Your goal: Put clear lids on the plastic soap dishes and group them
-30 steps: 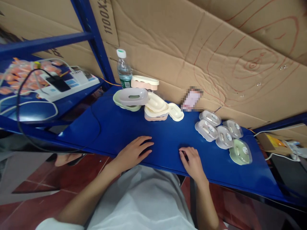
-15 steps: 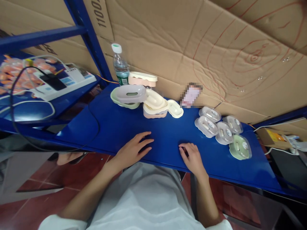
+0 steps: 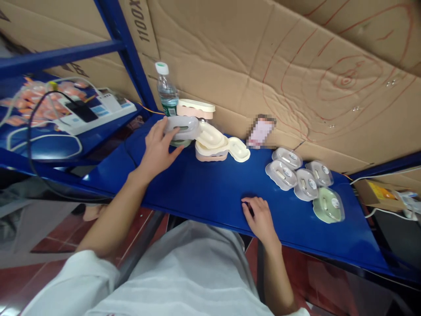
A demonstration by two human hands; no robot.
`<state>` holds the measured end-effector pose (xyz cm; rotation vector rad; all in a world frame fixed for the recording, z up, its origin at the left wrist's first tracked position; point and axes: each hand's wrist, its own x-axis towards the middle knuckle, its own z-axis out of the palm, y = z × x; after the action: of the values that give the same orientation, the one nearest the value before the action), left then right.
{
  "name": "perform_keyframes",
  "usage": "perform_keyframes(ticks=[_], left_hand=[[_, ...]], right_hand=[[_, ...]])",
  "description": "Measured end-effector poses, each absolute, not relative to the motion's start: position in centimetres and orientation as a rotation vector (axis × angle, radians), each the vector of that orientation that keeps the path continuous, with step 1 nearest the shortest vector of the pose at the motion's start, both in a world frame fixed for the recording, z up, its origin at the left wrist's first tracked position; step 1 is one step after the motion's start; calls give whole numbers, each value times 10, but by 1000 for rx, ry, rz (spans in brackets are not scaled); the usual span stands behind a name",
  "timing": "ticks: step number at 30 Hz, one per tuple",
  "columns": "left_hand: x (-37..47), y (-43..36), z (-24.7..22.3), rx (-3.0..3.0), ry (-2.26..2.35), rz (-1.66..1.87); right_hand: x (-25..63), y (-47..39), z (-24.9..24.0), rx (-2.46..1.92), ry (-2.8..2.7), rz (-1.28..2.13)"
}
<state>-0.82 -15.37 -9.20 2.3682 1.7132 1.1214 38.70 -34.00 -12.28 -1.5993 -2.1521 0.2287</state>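
My left hand [image 3: 158, 147] is at the left end of the grey oval tray [image 3: 187, 133], its fingers over the rim and thumb apart. That tray lies on a green piece [image 3: 181, 143], mostly hidden beneath it. Right of them, cream trays [image 3: 210, 134] rest on a pink-and-cream case [image 3: 211, 155], and a small cream tray [image 3: 239, 149] lies beside it. My right hand [image 3: 259, 216] rests near the table's front edge with fingers curled; nothing shows in it. Several grey boxes with clear lids [image 3: 282, 174] and a green one [image 3: 328, 205] stand to the right.
A water bottle [image 3: 168, 91] and another pink-and-cream case [image 3: 196, 109] stand at the back against cardboard [image 3: 230, 57]. A blurred phone-like object [image 3: 261, 131] leans there. Power strip [image 3: 98, 118], cables and orange packets [image 3: 39, 103] lie at left; an open carton [image 3: 378, 193] at right.
My left hand has moved forward and left, from the bare table front to the grey tray. My right hand has hardly moved. The view has shifted slightly.
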Motion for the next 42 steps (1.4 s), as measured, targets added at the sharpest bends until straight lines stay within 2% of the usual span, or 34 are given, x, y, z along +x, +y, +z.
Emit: perform_keyframes(ticks=[5,10,14,17,24,31,36,42], left_hand=[[0,-160,-78,2479,1635,1196],[32,-238,-85,2690,1353,1152],[60,-302,-115,2781,1111,888],[70,-318,-127,2801,1045,719],[41,-290,-123,2721,1277,821],[14,-243,-105,2665,1264,912],[-7,-163,-76,2634,1519,894],[-8,-116,-72,2569,1692,893]], right_hand=[[388,-340,-123,-1546,-2164,200],[389,-342,-124,-1552,-2139,185],[384,-348,-123,-1476,-2105,145],[378,-350,-117,-1355,-2218,162],[378,-300,-63,-1192,-2479,77],[320,-146,8,-1103,-2533,-77],[242,-40,7,-1061,-2602,-116],[206,9,-17,-1148,-2574,126]])
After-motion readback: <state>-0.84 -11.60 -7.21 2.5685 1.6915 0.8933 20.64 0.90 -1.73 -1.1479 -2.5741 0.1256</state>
